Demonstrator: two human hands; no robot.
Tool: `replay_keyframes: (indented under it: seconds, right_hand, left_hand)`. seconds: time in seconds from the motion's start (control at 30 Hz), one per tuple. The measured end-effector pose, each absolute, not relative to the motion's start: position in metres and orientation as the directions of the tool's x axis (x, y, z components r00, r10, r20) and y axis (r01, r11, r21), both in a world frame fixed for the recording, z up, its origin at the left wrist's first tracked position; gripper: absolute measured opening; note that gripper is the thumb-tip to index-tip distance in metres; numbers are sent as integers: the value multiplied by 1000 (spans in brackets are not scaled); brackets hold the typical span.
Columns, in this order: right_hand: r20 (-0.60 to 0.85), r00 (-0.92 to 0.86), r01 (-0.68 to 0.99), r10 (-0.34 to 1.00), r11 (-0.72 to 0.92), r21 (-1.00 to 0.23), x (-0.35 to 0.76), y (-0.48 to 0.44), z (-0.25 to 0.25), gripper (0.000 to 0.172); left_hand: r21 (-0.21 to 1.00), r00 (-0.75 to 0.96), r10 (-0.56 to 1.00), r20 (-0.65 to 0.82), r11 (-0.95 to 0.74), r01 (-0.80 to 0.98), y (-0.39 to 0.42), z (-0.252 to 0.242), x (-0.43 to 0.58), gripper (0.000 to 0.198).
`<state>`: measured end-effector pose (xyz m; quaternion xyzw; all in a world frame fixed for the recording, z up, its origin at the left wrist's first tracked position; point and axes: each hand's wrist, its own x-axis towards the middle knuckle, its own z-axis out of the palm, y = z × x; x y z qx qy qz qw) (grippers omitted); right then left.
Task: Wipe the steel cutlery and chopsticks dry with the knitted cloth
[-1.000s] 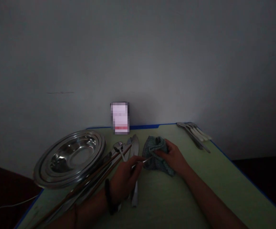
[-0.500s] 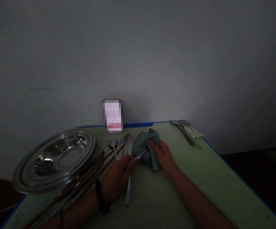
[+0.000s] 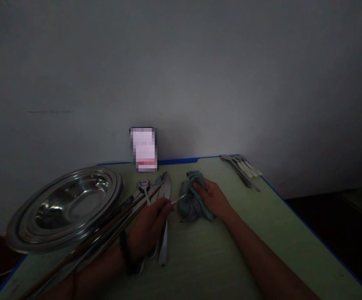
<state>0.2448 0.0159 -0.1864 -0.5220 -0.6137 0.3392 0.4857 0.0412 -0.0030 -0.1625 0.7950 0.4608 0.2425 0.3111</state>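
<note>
My left hand (image 3: 151, 218) is closed around one end of a slim metal utensil (image 3: 178, 199). Its other end disappears into a grey-green knitted cloth (image 3: 193, 206), so its kind is hidden. The cloth is pinched in my right hand (image 3: 212, 198), thumb on top, wrapped about the utensil's far end. Under and beside my left hand lie a table knife (image 3: 164, 239), a shiny spoon (image 3: 144, 185) and other metal cutlery, partly covered by the hand. Long brown sticks (image 3: 104, 229) run diagonally beneath my left forearm.
Stacked steel dishes (image 3: 18, 239) stand at the left of the green table (image 3: 206, 258). A lit, blurred-out screen (image 3: 145, 148) leans on the wall (image 3: 231, 83) behind. Spoons and white-handled cutlery (image 3: 245, 166) lie at the back right, near the blue table edge.
The cloth has folded and shifted around the utensil as my right hand turned slightly. Both hands keep their grips. The whole view has slid a little, moving everything leftward in the picture.
</note>
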Motion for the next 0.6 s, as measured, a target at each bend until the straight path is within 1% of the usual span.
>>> replay_keyframes:
  seconds: [0.07,0.13,0.23,0.33,0.4,0.5,0.53,0.6]
  right_hand:
    - [264,103,393,959,205,-896,242,17,-187,33]
    - [251,169,402,953,166,-901,238,17,-189,38]
    - [197,248,308,949,116,-944,234,18,-194,42]
    - [141,293,123,946,109,-986,231,20,-201,40]
    - [103,267,-42,958,119,-992,231,21,-203,34]
    - [51,131,-259,990,84,-962,233,21,-202,30]
    - [38,83,-293,996,61,-954,235,20,-201,30]
    - [17,16,-308,1000,21,-951,238,19,-198,32]
  left_hand:
    - [723,471,878,84,-379,578,-4,-162,41,32]
    - [723,485,872,66,-377,579,-5,-160,42,33]
    - [716,490,870,52,-374,589,-6,-157,43,34]
    - [710,480,876,39,-362,604,-7,-156,44,35]
    - [713,475,879,34,-354,605,-7,-156,45,34]
    - [722,474,880,21,-341,602,-6,-157,44,32]
    - [723,475,880,18,-339,602,-6,-157,44,33]
    - [723,477,878,21,-343,600,-6,-158,44,33]
